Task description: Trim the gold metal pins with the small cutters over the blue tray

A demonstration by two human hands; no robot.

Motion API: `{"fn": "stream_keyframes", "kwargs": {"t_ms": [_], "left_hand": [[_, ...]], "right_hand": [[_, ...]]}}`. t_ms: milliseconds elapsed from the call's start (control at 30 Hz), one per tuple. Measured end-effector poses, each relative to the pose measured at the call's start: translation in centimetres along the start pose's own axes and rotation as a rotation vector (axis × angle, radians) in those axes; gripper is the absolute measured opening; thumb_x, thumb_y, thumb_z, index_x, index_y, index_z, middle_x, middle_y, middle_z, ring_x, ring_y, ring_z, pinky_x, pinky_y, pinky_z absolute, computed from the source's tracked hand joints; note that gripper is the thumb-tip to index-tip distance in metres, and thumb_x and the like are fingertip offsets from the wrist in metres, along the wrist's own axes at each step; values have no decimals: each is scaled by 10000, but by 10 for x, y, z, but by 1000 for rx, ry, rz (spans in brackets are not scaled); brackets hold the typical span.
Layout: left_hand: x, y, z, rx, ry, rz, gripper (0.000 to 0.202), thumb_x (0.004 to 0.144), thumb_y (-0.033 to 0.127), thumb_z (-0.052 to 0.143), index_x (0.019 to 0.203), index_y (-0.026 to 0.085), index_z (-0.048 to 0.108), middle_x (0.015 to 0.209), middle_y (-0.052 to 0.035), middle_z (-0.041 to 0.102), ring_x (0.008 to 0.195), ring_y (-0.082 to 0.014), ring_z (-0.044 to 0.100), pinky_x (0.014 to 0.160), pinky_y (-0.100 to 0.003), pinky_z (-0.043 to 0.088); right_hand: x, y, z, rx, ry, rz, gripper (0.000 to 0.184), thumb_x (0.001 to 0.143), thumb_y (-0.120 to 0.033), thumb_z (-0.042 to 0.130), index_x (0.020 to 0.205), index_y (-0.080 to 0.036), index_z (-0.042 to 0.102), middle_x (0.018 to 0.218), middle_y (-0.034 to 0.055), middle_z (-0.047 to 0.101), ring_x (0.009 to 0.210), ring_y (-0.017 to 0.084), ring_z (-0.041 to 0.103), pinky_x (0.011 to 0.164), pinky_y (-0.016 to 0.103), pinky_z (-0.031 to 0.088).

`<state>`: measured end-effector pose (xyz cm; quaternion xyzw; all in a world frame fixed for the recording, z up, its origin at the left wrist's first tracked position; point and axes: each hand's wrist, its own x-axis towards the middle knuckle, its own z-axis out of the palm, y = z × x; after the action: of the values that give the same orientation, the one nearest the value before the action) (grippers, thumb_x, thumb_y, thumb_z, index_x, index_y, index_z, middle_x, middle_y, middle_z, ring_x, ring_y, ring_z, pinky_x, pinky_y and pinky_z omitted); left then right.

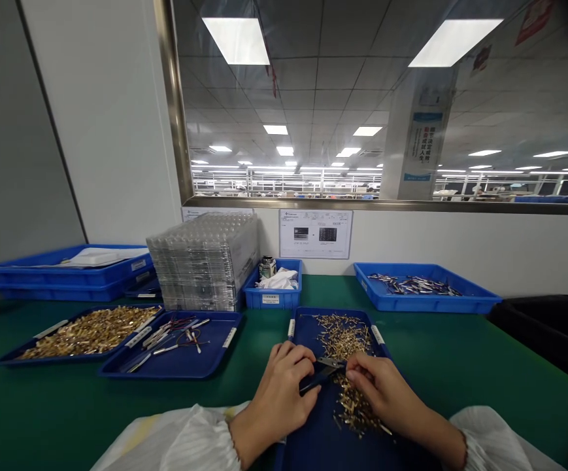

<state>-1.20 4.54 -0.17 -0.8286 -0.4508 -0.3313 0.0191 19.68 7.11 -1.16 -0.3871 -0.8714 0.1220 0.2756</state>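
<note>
My left hand is wrapped round the dark handles of a pair of pliers, whose metal jaws point right. Close to the jaw tips, my right hand is pinched closed; what its fingertips hold is too small to make out. Both hands are over a dark blue tray with small gold-coloured metal pins heaped along its middle and far end. More of these pins lie loose beneath the right hand, partly hidden by it.
Left of my hands are a tray of thin wire-like parts and a tray of gold pieces. Stacked clear plastic trays stand behind, beside a small blue bin. At the back right sits a blue tray near a black container.
</note>
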Motion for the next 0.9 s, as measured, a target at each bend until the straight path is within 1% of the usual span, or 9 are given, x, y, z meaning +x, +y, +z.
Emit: {"fn": "stream_keyframes", "kwargs": {"t_ms": [133, 200, 333, 433, 567, 733, 833, 900], "left_hand": [[-1, 4, -1, -24, -66, 69, 118, 681, 158, 651, 709, 185, 540, 934, -10, 597, 872, -207, 496, 829, -386, 377], [-2, 5, -1, -34, -95, 93, 112, 695, 163, 643, 710, 184, 535, 930, -9, 591, 881, -206, 489, 842, -389, 372], [-2, 5, -2, -46, -126, 121, 84, 733, 164, 608, 723, 178, 527, 950, -24, 582, 909, -214, 478, 868, -408, 365], [-3, 3, -2, -50, -124, 119, 73, 743, 152, 593, 735, 180, 526, 952, -30, 582, 922, -222, 479, 885, -426, 360], [-2, 3, -3, -41, -124, 141, 60, 747, 147, 586, 755, 186, 542, 954, -34, 592, 938, -232, 487, 893, -442, 363], [0, 4, -6, 13, -155, 191, 31, 765, 170, 582, 774, 197, 571, 962, -33, 609, 961, -247, 494, 920, -465, 351], [-1, 4, -5, 18, -165, 146, 29, 767, 171, 576, 765, 199, 566, 953, -29, 606, 896, -233, 510, 864, -454, 388], [-2, 5, -4, 13, -162, 103, 29, 772, 170, 565, 765, 198, 563, 944, -28, 599, 860, -222, 513, 833, -445, 403]], "right_hand": [[-2, 5, 1, 171, 123, 6, 168, 884, -139, 421, 777, -174, 545, 751, 17, 563, 700, 142, 536, 622, 242, 402], [-3, 6, 3, 216, 147, -11, 190, 888, -131, 398, 788, -176, 553, 778, 29, 557, 731, 150, 539, 646, 252, 410], [-7, 7, 8, 222, 119, -24, 234, 899, -115, 336, 833, -187, 549, 808, 36, 546, 741, 154, 546, 659, 264, 419], [-8, 8, 11, 197, 90, -18, 241, 897, -98, 309, 918, -197, 528, 880, 46, 556, 758, 156, 561, 685, 275, 431], [-10, 8, 12, 156, 48, -9, 283, 885, -76, 314, 1055, -210, 497, 942, 54, 579, 793, 163, 578, 734, 281, 447], [-11, 7, 12, 135, -2, -4, 311, 881, -81, 332, 1096, -230, 501, 945, 47, 600, 804, 170, 587, 724, 279, 455], [-10, 7, 13, 182, 47, 18, 279, 880, -94, 358, 1086, -217, 498, 924, 47, 601, 789, 162, 585, 703, 267, 453], [-9, 7, 12, 202, 94, 28, 232, 880, -101, 368, 1017, -206, 523, 896, 45, 591, 774, 156, 577, 690, 260, 444]]}}
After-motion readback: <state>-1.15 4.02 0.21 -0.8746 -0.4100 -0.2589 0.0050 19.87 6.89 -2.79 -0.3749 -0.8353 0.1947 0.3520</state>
